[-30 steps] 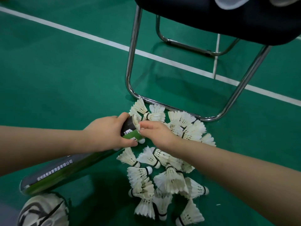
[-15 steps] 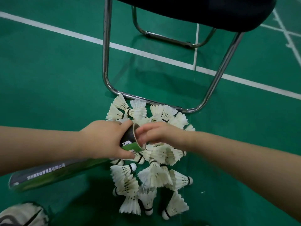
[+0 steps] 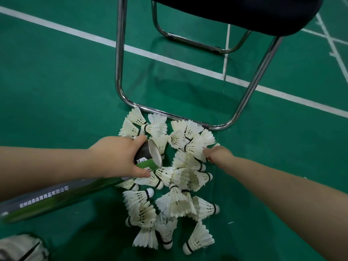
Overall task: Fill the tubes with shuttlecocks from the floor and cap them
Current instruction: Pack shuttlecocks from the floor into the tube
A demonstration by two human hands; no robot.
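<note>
tube [image 3: 56, 198]: slanted low over the floor, open mouth facing right above the pile
left hand [image 3: 116, 157]: fingers and thumb wrapped round the tube near its mouth
shuttlecocks [image 3: 175, 204]: heaped on the green floor [image 3: 56, 81] by the chair [image 3: 120, 72] rail
right hand [image 3: 218, 154]: touching feathers at the pile's right edge; cannot tell if pinching

Tube [image 3: 56, 196]: bottom end cut by the left edge, a stretch near the mouth hidden under the left hand [image 3: 114, 157], contents not readable. Right hand [image 3: 219, 154]: fingers [image 3: 206, 150] half buried in the shuttlecocks [image 3: 177, 202], grip unclear. Chair [image 3: 235, 14] cropped at the top. Striped object [image 3: 20, 249] in the bottom-left corner is blurred, cropped and unidentifiable.
</note>
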